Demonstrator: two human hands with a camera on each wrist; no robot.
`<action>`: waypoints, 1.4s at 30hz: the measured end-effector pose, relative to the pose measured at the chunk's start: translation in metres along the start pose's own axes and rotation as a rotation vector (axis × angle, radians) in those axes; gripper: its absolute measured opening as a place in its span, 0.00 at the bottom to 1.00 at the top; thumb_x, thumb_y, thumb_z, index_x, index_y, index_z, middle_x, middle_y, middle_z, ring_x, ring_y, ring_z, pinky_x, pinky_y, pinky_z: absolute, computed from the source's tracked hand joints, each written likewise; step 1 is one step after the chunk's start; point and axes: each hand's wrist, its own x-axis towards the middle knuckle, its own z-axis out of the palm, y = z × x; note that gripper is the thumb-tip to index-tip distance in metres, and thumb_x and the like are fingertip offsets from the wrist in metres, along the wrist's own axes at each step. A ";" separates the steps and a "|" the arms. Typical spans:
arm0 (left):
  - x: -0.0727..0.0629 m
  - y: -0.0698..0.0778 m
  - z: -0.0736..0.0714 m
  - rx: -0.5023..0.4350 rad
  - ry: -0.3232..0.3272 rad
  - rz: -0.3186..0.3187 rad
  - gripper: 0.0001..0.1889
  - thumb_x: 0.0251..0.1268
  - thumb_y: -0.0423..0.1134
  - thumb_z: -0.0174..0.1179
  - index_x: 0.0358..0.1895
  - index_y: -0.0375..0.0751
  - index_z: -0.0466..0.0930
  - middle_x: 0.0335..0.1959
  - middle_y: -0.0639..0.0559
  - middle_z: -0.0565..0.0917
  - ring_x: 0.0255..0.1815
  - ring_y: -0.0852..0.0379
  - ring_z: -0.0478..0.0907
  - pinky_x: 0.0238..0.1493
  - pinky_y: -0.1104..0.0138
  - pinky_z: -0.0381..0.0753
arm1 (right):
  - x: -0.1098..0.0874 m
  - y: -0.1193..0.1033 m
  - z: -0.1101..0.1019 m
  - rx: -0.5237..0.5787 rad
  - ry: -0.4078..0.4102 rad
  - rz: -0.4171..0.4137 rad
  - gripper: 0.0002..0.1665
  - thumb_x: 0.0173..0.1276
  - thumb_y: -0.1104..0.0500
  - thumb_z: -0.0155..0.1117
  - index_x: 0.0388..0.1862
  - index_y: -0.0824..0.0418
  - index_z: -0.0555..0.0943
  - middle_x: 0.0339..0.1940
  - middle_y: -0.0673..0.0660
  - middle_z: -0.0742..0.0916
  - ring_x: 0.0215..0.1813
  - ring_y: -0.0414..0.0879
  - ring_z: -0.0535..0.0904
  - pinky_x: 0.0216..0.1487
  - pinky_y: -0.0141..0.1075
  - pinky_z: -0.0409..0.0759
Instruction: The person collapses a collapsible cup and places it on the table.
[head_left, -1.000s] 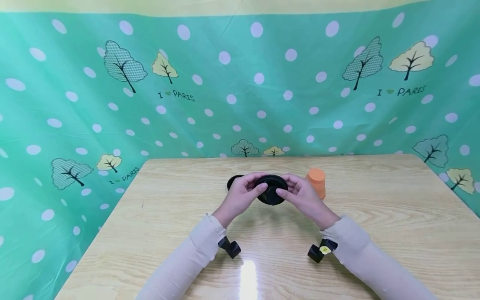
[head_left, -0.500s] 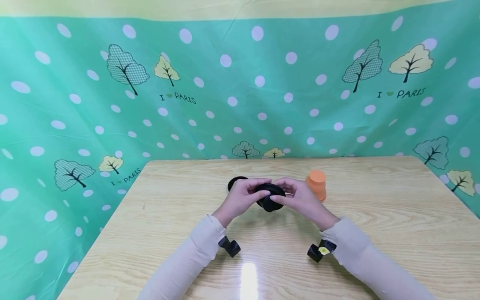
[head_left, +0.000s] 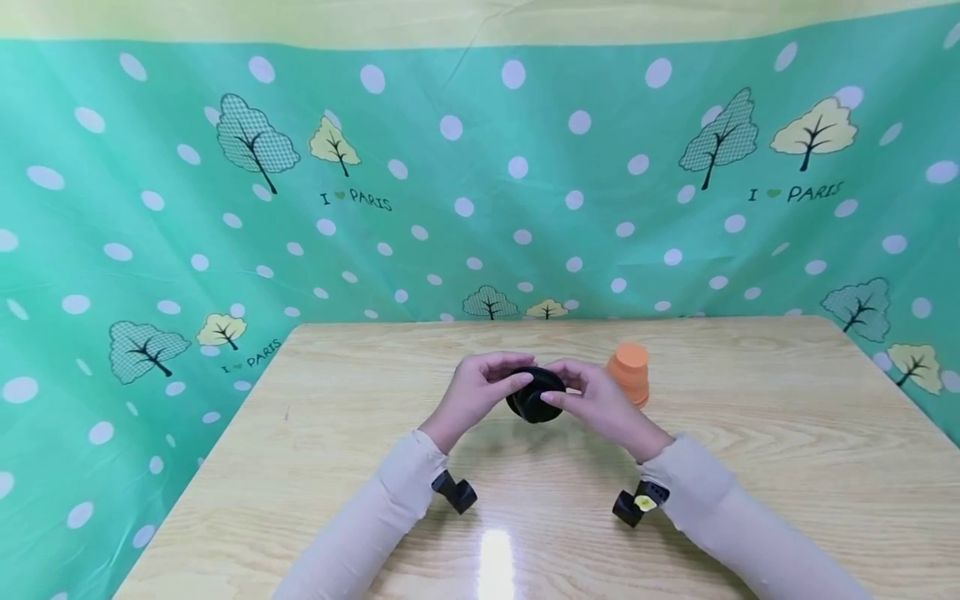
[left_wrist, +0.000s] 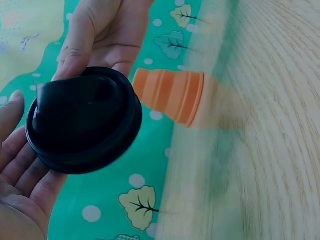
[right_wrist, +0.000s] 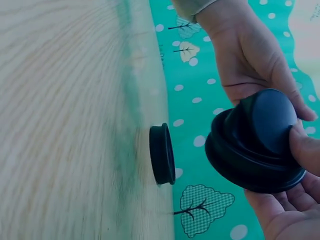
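Turning the black lid (head_left: 531, 407) above the table (head_left: 360, 467).
Our thumbs (head_left: 516, 383) sit closer together on it than a second ago, and our left hand (head_left: 480, 392) now hides the black ring (right_wrist: 162, 155), which the right wrist view shows at the lid's nine o'clock. Both hands grip the lid, left at nine o'clock, right hand (head_left: 600, 404) at three. The orange cup (head_left: 632, 373), past two o'clock, stands untouched; the lid alone seems our work.

Your head view is bright, with a white glare streak low in frame on the table (head_left: 315, 442) and soft, faint shadows. Your wrist views look dimmer; the tabletop reflects green, and the black lid (left_wrist: 85, 120) loses detail.
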 end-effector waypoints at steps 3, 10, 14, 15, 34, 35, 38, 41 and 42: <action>0.000 0.000 -0.001 -0.021 0.012 -0.006 0.19 0.63 0.38 0.62 0.55 0.34 0.78 0.50 0.44 0.83 0.48 0.54 0.81 0.50 0.66 0.79 | 0.000 0.001 -0.001 0.049 0.042 0.015 0.17 0.66 0.63 0.62 0.51 0.69 0.76 0.49 0.64 0.82 0.52 0.51 0.80 0.46 0.31 0.80; -0.002 0.006 0.001 -0.079 0.037 -0.008 0.20 0.61 0.31 0.63 0.57 0.32 0.76 0.50 0.38 0.82 0.49 0.51 0.81 0.50 0.66 0.80 | 0.000 0.000 -0.001 0.189 0.133 0.031 0.20 0.66 0.66 0.61 0.54 0.75 0.72 0.46 0.62 0.83 0.44 0.39 0.81 0.45 0.28 0.80; -0.002 0.010 0.004 -0.070 0.085 0.008 0.21 0.59 0.30 0.64 0.57 0.31 0.76 0.47 0.37 0.82 0.46 0.52 0.81 0.47 0.67 0.81 | 0.001 -0.001 0.001 0.218 0.164 0.055 0.20 0.67 0.66 0.60 0.55 0.76 0.71 0.46 0.62 0.83 0.43 0.37 0.81 0.46 0.27 0.79; -0.002 0.010 0.005 -0.059 0.102 0.012 0.20 0.59 0.31 0.64 0.56 0.32 0.77 0.46 0.38 0.83 0.45 0.53 0.81 0.46 0.67 0.81 | 0.001 -0.001 0.001 0.221 0.170 0.060 0.20 0.67 0.66 0.60 0.55 0.76 0.71 0.46 0.62 0.83 0.43 0.37 0.81 0.46 0.27 0.79; 0.001 -0.003 0.009 0.014 0.135 0.051 0.16 0.58 0.30 0.64 0.51 0.31 0.81 0.46 0.40 0.84 0.46 0.52 0.83 0.45 0.69 0.81 | 0.000 0.002 0.000 0.090 0.149 0.100 0.21 0.63 0.60 0.67 0.52 0.68 0.76 0.45 0.60 0.83 0.47 0.43 0.80 0.46 0.28 0.78; 0.001 -0.002 0.009 0.023 0.126 0.051 0.16 0.58 0.31 0.65 0.51 0.32 0.81 0.46 0.41 0.84 0.46 0.53 0.83 0.45 0.69 0.81 | 0.000 0.001 -0.001 0.074 0.143 0.086 0.21 0.62 0.60 0.67 0.52 0.68 0.76 0.46 0.61 0.83 0.48 0.45 0.79 0.47 0.29 0.78; -0.001 0.000 0.010 0.057 0.106 0.056 0.16 0.58 0.31 0.65 0.51 0.34 0.82 0.47 0.41 0.84 0.47 0.53 0.82 0.45 0.70 0.81 | 0.001 -0.001 -0.002 0.026 0.129 0.048 0.22 0.61 0.60 0.68 0.53 0.66 0.77 0.48 0.61 0.83 0.50 0.47 0.79 0.49 0.30 0.79; -0.001 0.001 0.011 0.078 0.095 0.058 0.16 0.58 0.31 0.64 0.51 0.34 0.82 0.47 0.42 0.84 0.47 0.53 0.82 0.45 0.70 0.81 | 0.002 -0.003 -0.003 -0.014 0.109 0.031 0.22 0.61 0.59 0.69 0.53 0.66 0.77 0.48 0.61 0.83 0.50 0.49 0.79 0.48 0.31 0.79; -0.002 0.001 0.011 0.081 0.096 0.057 0.16 0.58 0.31 0.64 0.51 0.34 0.82 0.47 0.42 0.84 0.47 0.53 0.82 0.45 0.70 0.81 | 0.002 -0.003 -0.003 -0.022 0.104 0.035 0.22 0.61 0.59 0.69 0.52 0.66 0.78 0.47 0.61 0.83 0.50 0.49 0.80 0.47 0.31 0.80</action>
